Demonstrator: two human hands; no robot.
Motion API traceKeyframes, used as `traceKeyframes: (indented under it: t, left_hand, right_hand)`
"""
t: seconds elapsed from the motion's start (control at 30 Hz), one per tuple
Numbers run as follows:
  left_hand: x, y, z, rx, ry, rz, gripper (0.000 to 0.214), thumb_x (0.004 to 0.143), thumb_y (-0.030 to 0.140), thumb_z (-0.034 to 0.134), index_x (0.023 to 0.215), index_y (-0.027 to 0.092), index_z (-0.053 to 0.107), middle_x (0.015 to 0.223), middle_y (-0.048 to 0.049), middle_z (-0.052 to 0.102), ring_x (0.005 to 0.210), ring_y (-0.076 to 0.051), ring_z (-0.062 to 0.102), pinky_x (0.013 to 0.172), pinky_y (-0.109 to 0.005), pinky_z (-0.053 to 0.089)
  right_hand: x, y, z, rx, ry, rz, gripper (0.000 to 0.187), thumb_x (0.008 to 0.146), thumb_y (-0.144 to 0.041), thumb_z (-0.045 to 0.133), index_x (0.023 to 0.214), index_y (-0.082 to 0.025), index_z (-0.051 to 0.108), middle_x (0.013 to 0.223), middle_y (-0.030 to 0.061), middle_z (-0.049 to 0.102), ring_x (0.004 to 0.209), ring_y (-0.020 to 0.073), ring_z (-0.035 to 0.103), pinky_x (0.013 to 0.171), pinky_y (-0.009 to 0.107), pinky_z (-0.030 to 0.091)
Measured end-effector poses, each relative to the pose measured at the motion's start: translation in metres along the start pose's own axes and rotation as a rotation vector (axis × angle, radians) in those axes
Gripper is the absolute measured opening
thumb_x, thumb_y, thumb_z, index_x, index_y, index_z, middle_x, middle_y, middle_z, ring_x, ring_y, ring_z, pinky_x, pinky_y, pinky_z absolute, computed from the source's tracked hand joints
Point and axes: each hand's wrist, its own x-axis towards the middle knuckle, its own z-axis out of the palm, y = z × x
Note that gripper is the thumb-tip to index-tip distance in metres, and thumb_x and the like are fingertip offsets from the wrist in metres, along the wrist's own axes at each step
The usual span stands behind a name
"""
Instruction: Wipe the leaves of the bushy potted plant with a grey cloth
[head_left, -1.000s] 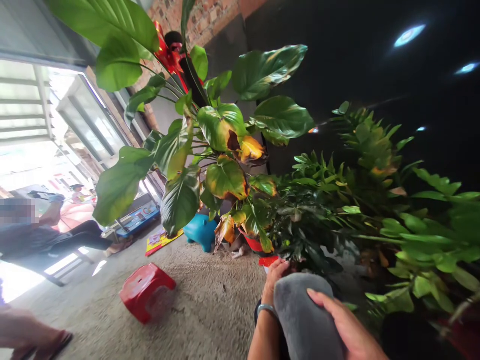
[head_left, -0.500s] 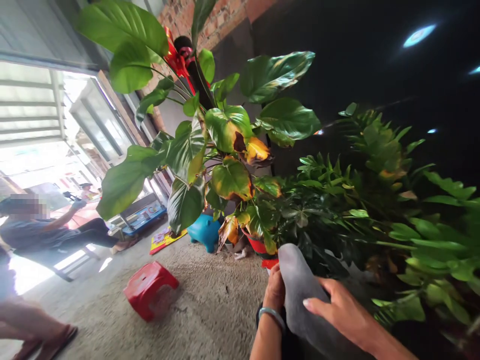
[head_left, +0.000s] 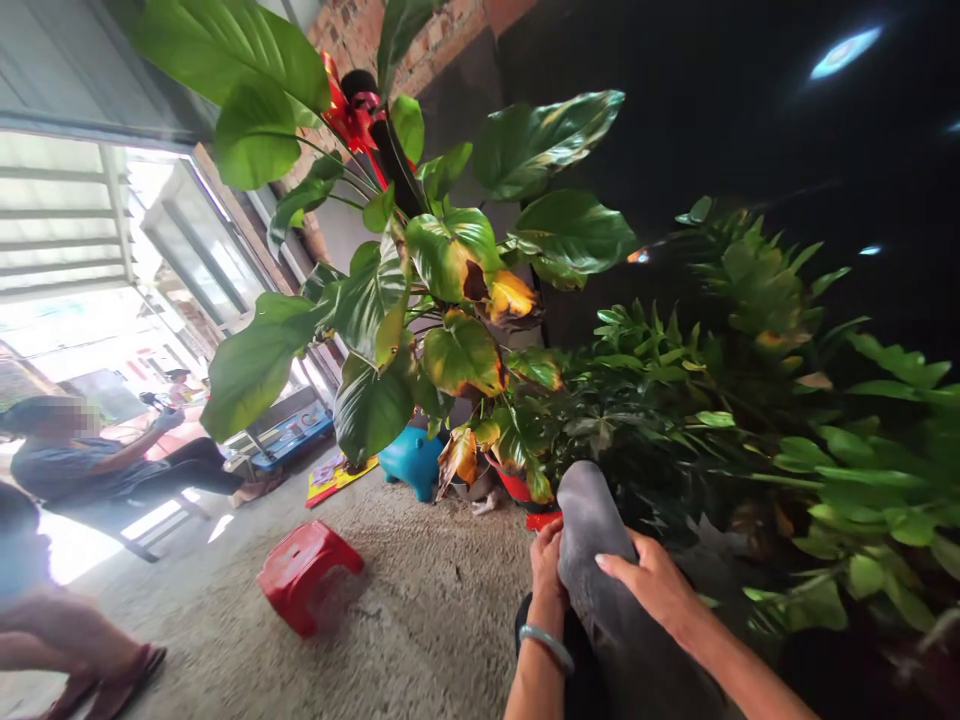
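And here it is, the soft grey piece (head_left: 592, 515), low and right of centre, held up in both hands above the floor (head_left: 442, 620), its rounded end up and its lower part running down into shadow at the bottom edge of the view. That top edge stands clear of the fingers, just short of the dark foliage behind. The left hand (head_left: 550, 565) has its fingers curled on the left edge, gripping; the right hand (head_left: 651, 580) clasps the other side, thumb laid flat across the near face, the remaining fingers partly hidden round the right edge. Look at the arms: the left forearm rises almost straight from the bottom, a pale bracelet (head_left: 547, 645) at its wrist, while the right one slants in from the lower right corner.

Room to move? Plenty on the left, bare rough ground all the way to the red stool (head_left: 304, 570). On the right it's tight, green plants (head_left: 847, 480) crowding close to the right forearm. Ahead, the big-leaved plant (head_left: 461, 355) towers, some leaves yellowed and browned, a blue toy animal (head_left: 411, 460) beneath it. Far left, well apart, a person (head_left: 64, 475) sits in the glare, and another person's bare legs (head_left: 97, 640) stand nearer.
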Motion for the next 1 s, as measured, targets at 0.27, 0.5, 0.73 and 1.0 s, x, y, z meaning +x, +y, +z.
traceKeyframes:
  t: [0.27,0.5,0.73,1.0]
  left_hand:
    - [-0.079,-0.014,0.007,-0.238,-0.090,0.133,0.058,0.048,0.054,0.085,0.093,0.021,0.070,0.099,-0.0088,0.072,0.106,-0.030,0.063,0.091,-0.037,0.049]
    - [-0.097,-0.017,0.002,-0.138,-0.188,-0.004,0.063,0.042,0.044,0.088,0.098,0.019,0.069,0.090,-0.0101,0.073,0.095,-0.033,0.067,0.084,-0.041,0.053]
    - [-0.101,-0.024,-0.004,-0.206,-0.157,-0.157,0.046,0.046,0.026,0.078,0.090,0.023,0.070,0.081,-0.0053,0.074,0.092,-0.032,0.069,0.080,-0.040,0.052]
    - [-0.090,-0.020,-0.021,-0.138,-0.119,-0.180,0.036,0.043,0.028,0.079,0.077,0.025,0.069,0.074,-0.0032,0.073,0.088,-0.034,0.070,0.076,-0.042,0.053]
  right_hand:
    - [-0.017,-0.014,0.002,0.284,0.088,0.015,0.022,0.046,-0.030,0.055,0.063,-0.023,0.066,0.062,0.0008,0.072,0.068,0.0263,0.062,0.068,0.034,0.048]
    - [-0.047,0.005,0.000,0.549,0.148,0.307,0.014,0.045,-0.034,0.064,0.055,-0.024,0.065,0.058,-0.0005,0.070,0.071,0.0266,0.065,0.065,0.033,0.050]
    - [-0.056,0.047,-0.013,0.246,0.030,0.120,0.035,0.057,-0.042,0.068,0.085,-0.022,0.073,0.091,0.0062,0.079,0.096,0.0334,0.068,0.084,0.039,0.051]
    - [0.020,0.032,-0.075,0.120,0.689,0.041,0.078,0.061,-0.056,0.059,0.126,-0.013,0.054,0.129,0.0219,0.061,0.104,0.0359,0.063,0.093,0.047,0.045]
